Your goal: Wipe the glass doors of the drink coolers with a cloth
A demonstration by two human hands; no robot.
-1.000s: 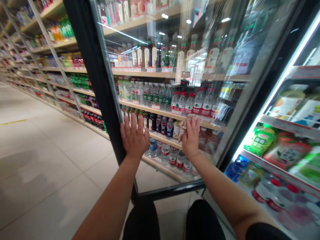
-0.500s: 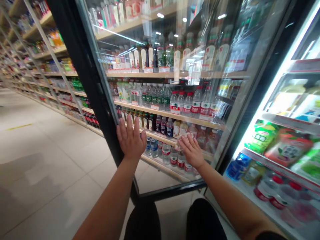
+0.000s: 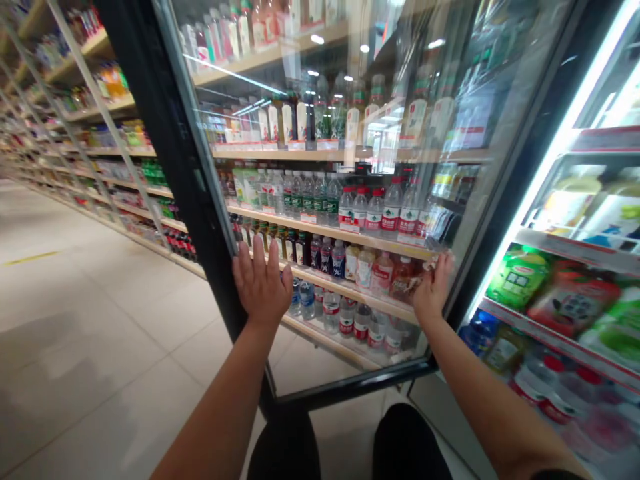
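Note:
A glass door in a black frame stands open in front of me. My left hand lies flat on the glass beside the frame's left side, its fingers spread and holding nothing. Near the right side of the pane, my right hand presses a pale, crumpled wiping cloth against the glass. Only a small part of the cloth shows around the fingers. Bottles on shelves show through the pane, along with reflections of lights.
At the right, the lit cooler holds pouches and bottles on its shelves. Long store shelves run back at the left. Pale floor tiles lie below, and my knees are close to the door's bottom edge.
My right hand has moved right across the glass with the cloth, from the middle to near the right frame. My left hand has stayed in place on the door.

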